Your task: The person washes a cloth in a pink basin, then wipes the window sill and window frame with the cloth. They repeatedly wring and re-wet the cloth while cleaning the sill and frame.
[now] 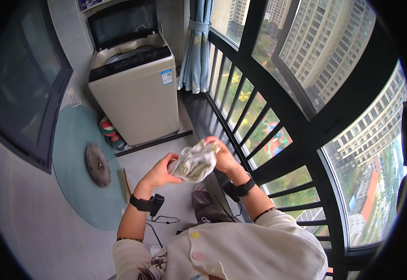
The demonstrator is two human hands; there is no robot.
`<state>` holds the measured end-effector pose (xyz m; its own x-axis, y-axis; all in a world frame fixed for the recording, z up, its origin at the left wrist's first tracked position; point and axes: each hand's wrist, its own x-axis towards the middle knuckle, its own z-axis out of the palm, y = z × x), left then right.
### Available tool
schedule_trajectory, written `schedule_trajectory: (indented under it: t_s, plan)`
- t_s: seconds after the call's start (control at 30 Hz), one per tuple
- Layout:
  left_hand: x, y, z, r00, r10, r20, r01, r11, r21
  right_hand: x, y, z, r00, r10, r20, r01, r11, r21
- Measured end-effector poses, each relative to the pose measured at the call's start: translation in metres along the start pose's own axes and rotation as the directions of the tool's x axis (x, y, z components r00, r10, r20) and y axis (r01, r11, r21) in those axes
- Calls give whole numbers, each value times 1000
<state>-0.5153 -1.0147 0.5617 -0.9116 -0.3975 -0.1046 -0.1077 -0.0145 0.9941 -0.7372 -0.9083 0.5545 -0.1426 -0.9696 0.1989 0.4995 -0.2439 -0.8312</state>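
A crumpled white cloth with yellowish patches [195, 161] is held up in front of my body, between both hands. My left hand [162, 171] grips its left edge, thumb below and fingers above. My right hand [223, 158] pinches its upper right side, the fingertips partly hidden by the folds. Each wrist wears a black strap with a small device. Farther off stands a top-loading washing machine [137, 105] with its lid raised and the drum partly in view.
A round glass tabletop [74, 168] leans on the left wall, with balls [108, 126] beside the washer. A blue curtain [198, 52] hangs at the window. Black railings [249, 108] run along the right. Cables [165, 221] lie on the floor near my feet.
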Motion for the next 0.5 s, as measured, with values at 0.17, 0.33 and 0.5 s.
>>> schedule_trajectory:
  t_s: [0.17,0.33,0.5]
  plan:
    - [91,9,-31,996,-71,-54,-18,435,-900,81,-22,-55,999,16,-30,-5,938,346]
    - [188,14,-85,876,7,-482,-152,953,-263,154,-45,-93,924,217,315,-37,869,-493]
    - [244,37,-111,858,391,-334,-354,920,168,194,-55,-117,978,121,-170,-203,740,-642]
